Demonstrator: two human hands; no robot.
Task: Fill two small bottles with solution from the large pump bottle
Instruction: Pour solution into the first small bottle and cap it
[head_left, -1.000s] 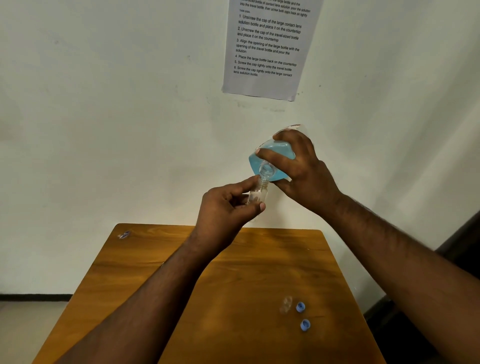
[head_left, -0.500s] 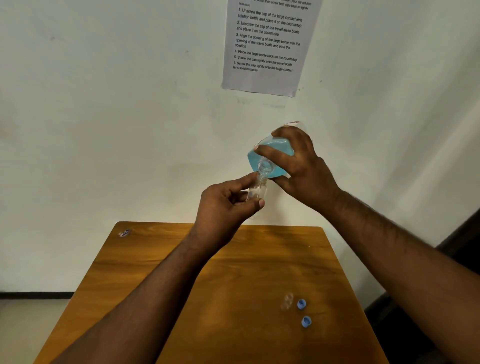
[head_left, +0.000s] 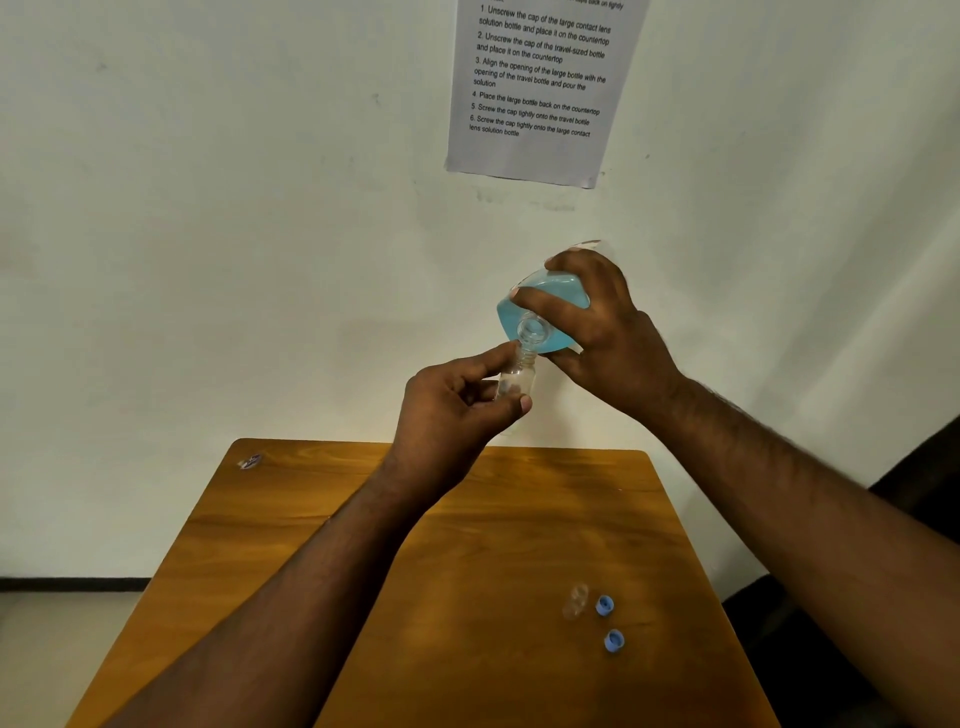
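While both hands are raised above the far edge of the wooden table (head_left: 322, 545), the right hand (head_left: 605, 332) grips the large bottle (head_left: 558, 291), fingers and thumb curled around its body. This bottle is tilted steeply, neck pointing down and toward the camera, with blue solution pooled at the neck end. Its open mouth sits directly over, and appears to touch, the threaded neck of the small clear bottle (head_left: 517, 376).

The left hand (head_left: 457, 410) pinches the small clear bottle between the thumb, at the lower part of the body, and the forefinger, laid along the upper part near the neck. The remaining fingers are curled behind it. This bottle is held roughly upright; the level of liquid inside cannot be read through the glare on the clear wall.

On the table, near the right front area, a second small clear bottle (head_left: 575, 601) lies or stands just beside a blue cap (head_left: 604, 605); its orientation is unclear at this size. A second blue cap (head_left: 614, 640) rests close by, slightly nearer the camera. A small shiny object (head_left: 249, 461) lies at the far left corner of the table.

A printed instruction sheet (head_left: 540, 88) is fixed to the white wall above the hands.
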